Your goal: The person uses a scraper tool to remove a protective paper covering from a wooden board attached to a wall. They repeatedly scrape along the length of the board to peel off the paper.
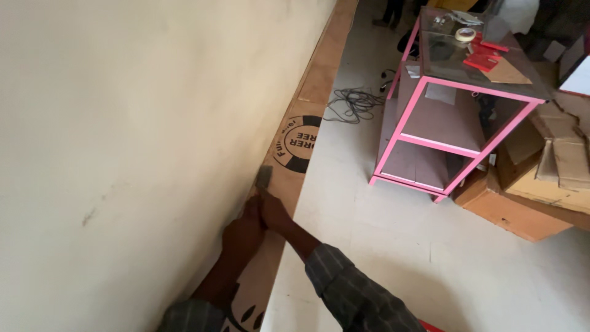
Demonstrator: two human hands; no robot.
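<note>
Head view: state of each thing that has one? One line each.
Left hand: closed, low against the cream wall.
Right hand: grip shut on small grey flat tool, at the wall's base.
Brown cardboard floor sheet: lying flat along the wall.
Pink metal-frame shelf table: upright, items on top.
Black cable bundle: loose on floor.
Brown cardboard boxes: stacked, flaps open.

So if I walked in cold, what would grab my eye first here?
Probably the bright pink shelf frame standing on the pale floor at right, with red items and a tape roll on its glass top. Then the two hands, left hand and right hand, close together low against the cream wall, holding a small grey tool over a brown board along its base.
</note>
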